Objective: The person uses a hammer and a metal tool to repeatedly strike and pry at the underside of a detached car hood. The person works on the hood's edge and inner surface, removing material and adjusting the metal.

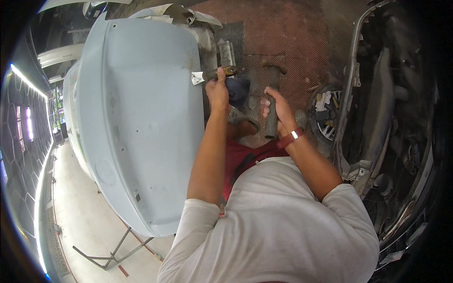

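- The left hand [218,98] is covering part of a short tool [230,70]; the tool's exact kind is not showing clearly.
- A bright silvery piece [197,78] is lying at the right edge of a car panel [155,89]; whether it is joining the short tool cannot be told.
- The right hand [283,112] is hiding part of the handle of a hammer [272,121].
- A dark car body [382,99] at right is running into the black lens rim and is being cut off there.
- The hammer is showing a dull brown head and a thick grey-brown handle, its head pointing away from the person, over the reddish floor matting [292,28].
- The short tool is showing a yellowish-brown end, just beside the panel's edge.
- The panel is showing a matt pale blue-grey coat, small holes and faint scuffs.
- The right fingers are wrapping the hammer handle; the left fingers are gripping the short tool.
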Demonstrator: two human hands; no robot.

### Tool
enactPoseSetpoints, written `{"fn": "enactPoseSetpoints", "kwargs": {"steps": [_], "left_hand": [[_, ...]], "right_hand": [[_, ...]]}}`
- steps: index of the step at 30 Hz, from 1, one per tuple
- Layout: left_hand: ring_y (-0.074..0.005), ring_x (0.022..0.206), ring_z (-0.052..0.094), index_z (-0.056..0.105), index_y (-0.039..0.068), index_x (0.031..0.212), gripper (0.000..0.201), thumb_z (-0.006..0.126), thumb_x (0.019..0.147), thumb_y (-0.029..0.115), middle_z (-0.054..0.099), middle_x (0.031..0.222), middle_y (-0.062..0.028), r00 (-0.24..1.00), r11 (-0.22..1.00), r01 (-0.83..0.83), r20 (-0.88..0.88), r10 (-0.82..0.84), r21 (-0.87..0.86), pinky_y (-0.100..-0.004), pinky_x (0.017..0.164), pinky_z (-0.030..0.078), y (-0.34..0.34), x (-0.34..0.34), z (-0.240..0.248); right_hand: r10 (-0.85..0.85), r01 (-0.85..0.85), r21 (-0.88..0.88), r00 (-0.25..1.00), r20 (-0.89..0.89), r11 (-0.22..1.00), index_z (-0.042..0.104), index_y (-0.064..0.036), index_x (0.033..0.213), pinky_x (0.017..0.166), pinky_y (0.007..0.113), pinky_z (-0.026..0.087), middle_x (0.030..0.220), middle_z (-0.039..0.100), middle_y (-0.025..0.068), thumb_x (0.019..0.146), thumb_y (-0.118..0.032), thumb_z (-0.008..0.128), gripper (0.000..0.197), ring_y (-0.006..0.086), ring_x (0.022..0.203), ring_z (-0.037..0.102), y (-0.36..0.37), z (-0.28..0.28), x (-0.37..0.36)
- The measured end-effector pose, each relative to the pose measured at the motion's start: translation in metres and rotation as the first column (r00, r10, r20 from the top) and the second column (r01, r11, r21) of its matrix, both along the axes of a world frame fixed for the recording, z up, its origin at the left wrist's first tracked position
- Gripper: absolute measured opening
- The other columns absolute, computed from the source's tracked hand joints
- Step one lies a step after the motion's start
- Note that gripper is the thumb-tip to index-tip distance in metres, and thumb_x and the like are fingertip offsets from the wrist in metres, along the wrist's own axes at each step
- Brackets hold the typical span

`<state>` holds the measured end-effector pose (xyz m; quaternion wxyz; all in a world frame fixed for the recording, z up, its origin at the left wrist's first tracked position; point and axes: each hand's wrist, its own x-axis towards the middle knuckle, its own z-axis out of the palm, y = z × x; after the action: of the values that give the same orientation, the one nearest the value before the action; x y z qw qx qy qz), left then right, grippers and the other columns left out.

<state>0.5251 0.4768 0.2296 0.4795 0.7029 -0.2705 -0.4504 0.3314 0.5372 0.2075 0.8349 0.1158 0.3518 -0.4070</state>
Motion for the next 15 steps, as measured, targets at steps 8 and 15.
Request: {"fn": "enactPoseSetpoints", "kwargs": {"steps": [8, 15], "left_hand": [[-0.0183, 0.089, 0.066, 0.067, -0.013, 0.114, 0.064, 0.073, 0.101, 0.050, 0.070, 0.103, -0.0147, 0.992, 0.995, -0.069, 0.108, 0.061, 0.075, -0.0355, 0.081, 0.056, 0.002, 0.002, 0.007], [-0.0182, 0.090, 0.064, 0.067, -0.012, 0.114, 0.068, 0.073, 0.100, 0.054, 0.070, 0.103, -0.0142, 0.997, 0.997, -0.054, 0.056, 0.051, 0.059, -0.0362, 0.086, 0.054, 0.004, 0.004, 0.008]], "right_hand": [[0.149, -0.147, -0.115, 0.989, 0.016, 0.983, 0.057, -0.0110, 0.107, 0.042, 0.029, 0.045, 0.066, 0.053, -0.0017, 0.106, -0.030, 0.065, 0.021, 0.0110, 0.046, 0.050, -0.001, 0.000, -0.002], [0.386, -0.407, -0.262, 0.913, -0.129, 0.875, 0.053, -0.0133, 0.106, 0.044, 0.028, 0.044, 0.066, 0.052, -0.0025, 0.104, -0.032, 0.067, 0.024, 0.0108, 0.049, 0.050, 0.003, -0.004, -0.005]]}}
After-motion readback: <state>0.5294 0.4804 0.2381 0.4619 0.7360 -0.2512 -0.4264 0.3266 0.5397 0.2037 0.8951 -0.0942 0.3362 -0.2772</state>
